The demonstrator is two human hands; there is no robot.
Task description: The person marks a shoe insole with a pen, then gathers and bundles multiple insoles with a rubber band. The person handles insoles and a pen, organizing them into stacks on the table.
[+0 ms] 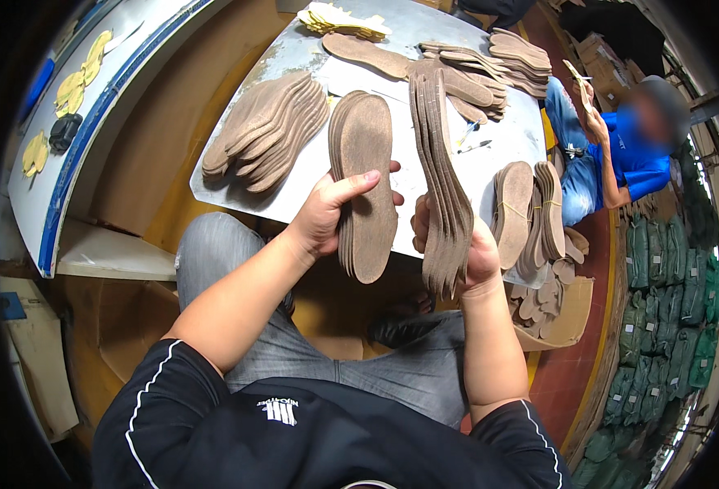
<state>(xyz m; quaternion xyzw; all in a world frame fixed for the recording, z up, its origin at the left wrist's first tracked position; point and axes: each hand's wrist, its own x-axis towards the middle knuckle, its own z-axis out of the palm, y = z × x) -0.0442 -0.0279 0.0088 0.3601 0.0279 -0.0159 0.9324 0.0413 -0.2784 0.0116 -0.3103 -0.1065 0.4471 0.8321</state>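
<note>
- Left hand [327, 213] clenched on a small stack of brown insoles [365, 183], thumb across the top face, stack upright just above the near edge of the grey table [294, 53].
- Right hand [475, 257] wrapped around a thicker, fanned stack of insoles [439, 183], held edge-on just beside the first stack, apart from it.
- Best handled by squaring heels and toes before joining the 2 stacks; loose fanning at the top likely to slip.
- Firm pinch near the waist of each stack advisable, elbows close.
- Spread pile of insoles [270, 130] on the table at the left, banded bundles [530, 212] at the right edge, box of offcuts [551, 306] below.
</note>
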